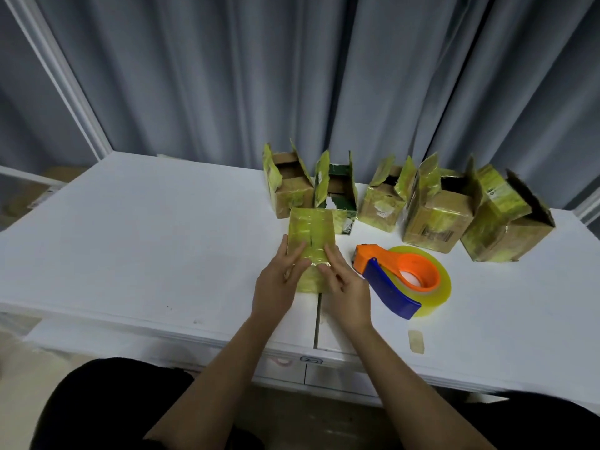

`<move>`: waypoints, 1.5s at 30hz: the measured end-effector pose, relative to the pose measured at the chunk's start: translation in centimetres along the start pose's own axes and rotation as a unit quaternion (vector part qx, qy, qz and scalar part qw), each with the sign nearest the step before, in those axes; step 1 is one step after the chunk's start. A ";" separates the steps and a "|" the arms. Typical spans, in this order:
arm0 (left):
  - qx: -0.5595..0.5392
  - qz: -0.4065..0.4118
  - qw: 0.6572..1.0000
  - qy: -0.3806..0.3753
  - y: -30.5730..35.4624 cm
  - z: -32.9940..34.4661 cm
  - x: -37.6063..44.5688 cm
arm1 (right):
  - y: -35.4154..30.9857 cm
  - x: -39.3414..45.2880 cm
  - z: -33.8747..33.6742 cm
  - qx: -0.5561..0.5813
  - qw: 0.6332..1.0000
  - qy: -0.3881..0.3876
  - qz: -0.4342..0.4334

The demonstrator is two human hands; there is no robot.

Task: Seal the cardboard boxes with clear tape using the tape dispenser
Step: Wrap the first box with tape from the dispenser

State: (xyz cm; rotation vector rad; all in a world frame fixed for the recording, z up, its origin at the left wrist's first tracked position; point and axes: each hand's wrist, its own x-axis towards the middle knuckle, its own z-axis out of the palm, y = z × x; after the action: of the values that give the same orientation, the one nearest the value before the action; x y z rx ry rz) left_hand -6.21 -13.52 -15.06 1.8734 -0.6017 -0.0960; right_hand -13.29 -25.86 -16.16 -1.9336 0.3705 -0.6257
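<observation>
My left hand (pixel 278 280) and right hand (pixel 345 287) both lie with fingers straight, pressing flat on the closed top of the taped box (pixel 311 241) near the front middle of the white table (pixel 146 241). Just right of my right hand the tape dispenser (pixel 394 277) lies on its side, orange and blue, with its yellowish roll of clear tape (pixel 443 287). Farther back, a row of open boxes (pixel 418 203) stands with flaps up. A small tape scrap (pixel 416 342) sits near the table's front edge.
</observation>
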 end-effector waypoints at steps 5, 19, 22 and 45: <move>0.105 0.065 0.992 -0.012 -0.8 -0.6 0.2 | 0.8 -0.9 0.9 -0.114 0.989 0.038 -0.089; 0.024 0.049 0.987 -0.148 -0.6 -1.6 1.9 | -1.0 1.1 -3.4 -0.114 0.984 -0.080 -0.114; 0.006 0.011 0.985 -0.171 -0.6 -2.4 2.4 | -0.9 2.2 -4.4 -0.207 0.948 -0.160 -0.183; -0.054 -0.063 0.997 -0.001 0.8 2.0 -1.7 | 1.8 2.5 -3.5 -0.203 0.938 -0.077 -0.271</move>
State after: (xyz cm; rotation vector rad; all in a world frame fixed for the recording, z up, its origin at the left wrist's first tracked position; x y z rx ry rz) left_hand -8.62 -14.64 -15.51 1.8042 -0.4702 -0.2085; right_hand -13.21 -30.54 -15.94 -2.4919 -0.1642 -0.7853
